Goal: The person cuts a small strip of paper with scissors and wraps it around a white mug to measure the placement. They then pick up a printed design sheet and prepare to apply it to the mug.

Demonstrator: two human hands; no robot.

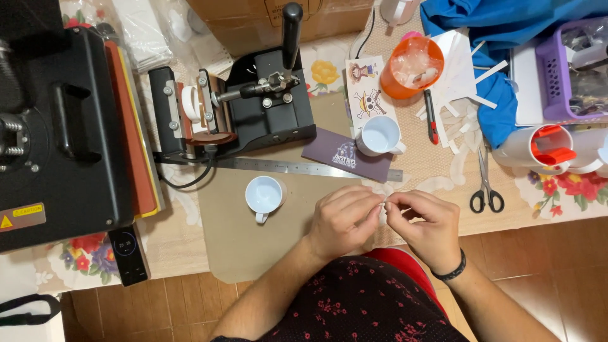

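My left hand (342, 218) and my right hand (425, 223) meet at the table's near edge, fingertips pinched together on something small and pale that I cannot make out. A black band circles my right wrist. A white mug (263, 195) stands on a brown mat (240, 247) to the left of my left hand. A second white mug (379, 136) sits farther back beside a dark purple printed strip (329, 151). A steel ruler (297, 167) lies between the two mugs.
A black mug press (259, 107) stands at the back, a large flat heat press (60, 133) at the left. Scissors (486, 187), a red-handled knife (430, 117), an orange cup (415, 66), paper strips, blue cloth (500, 25) and a purple basket (573, 69) crowd the right.
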